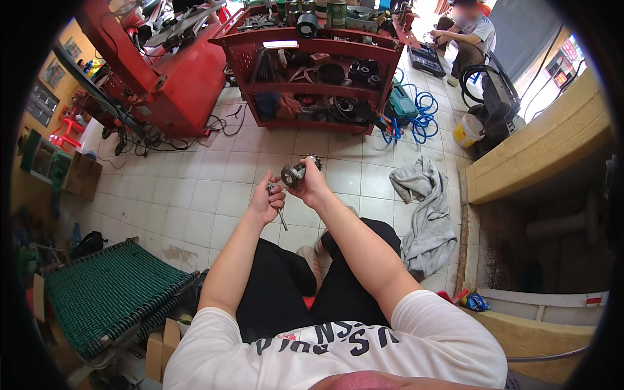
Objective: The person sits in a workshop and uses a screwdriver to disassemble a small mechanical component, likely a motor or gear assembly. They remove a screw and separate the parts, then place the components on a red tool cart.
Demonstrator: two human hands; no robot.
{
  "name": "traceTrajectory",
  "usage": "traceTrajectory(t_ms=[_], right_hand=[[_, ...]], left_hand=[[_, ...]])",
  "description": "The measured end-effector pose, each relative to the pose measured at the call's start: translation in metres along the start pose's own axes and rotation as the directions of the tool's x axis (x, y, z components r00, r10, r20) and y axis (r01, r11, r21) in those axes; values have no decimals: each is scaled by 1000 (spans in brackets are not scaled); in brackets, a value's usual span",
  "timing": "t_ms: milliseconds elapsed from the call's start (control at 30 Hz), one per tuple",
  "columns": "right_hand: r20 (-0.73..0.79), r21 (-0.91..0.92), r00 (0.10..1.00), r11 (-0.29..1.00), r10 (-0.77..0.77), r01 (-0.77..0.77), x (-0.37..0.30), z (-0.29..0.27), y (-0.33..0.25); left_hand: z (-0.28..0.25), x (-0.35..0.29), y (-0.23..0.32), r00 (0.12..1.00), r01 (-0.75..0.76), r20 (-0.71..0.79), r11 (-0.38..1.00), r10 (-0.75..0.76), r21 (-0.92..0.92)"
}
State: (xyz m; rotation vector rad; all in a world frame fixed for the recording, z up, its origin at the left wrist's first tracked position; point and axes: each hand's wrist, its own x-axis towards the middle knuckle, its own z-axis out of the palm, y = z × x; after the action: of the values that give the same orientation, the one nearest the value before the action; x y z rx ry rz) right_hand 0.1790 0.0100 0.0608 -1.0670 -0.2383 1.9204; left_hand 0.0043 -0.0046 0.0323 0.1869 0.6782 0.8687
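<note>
My left hand [262, 203] is closed around a thin metal rod [282, 219], whose shaft slants down below the fingers. A small dark metal piece [270, 187] shows at the top of that grip; whether it belongs to the rod I cannot tell. Close beside it, my right hand [313, 184] grips a dark, greasy cylindrical metal part [292, 175]. This part has a round, ring-shaped end facing the left hand and a toothed end [314, 160] at the far side. The two hands are held up over the tiled floor, near each other but apart.
Ahead stands a red tool cart [312, 88] loaded with parts. Left of it is a red machine [175, 91]. A grey cloth [426, 214] lies on the floor at right, blue hose [424, 117] beyond. A green woven cot [117, 286] is near left. Another person [478, 32] sits far right.
</note>
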Motion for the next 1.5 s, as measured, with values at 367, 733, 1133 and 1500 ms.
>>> traceTrajectory(t_ms=[367, 733, 1133, 1500], right_hand=[[-53, -2, 999, 1000, -10, 10, -8, 9, 0], [-13, -37, 1000, 999, 12, -12, -6, 7, 4], [-4, -73, 1000, 997, -2, 1, 2, 3, 8], [-27, -85, 1000, 996, -8, 6, 4, 2, 6]], left_hand=[[-5, 0, -4, 988, -139, 96, 970, 121, 200], [6, -6, -11, 995, -95, -15, 955, 103, 281], [4, -5, -8, 994, -106, 51, 950, 95, 295], [11, -8, -7, 987, -159, 72, 941, 144, 299]])
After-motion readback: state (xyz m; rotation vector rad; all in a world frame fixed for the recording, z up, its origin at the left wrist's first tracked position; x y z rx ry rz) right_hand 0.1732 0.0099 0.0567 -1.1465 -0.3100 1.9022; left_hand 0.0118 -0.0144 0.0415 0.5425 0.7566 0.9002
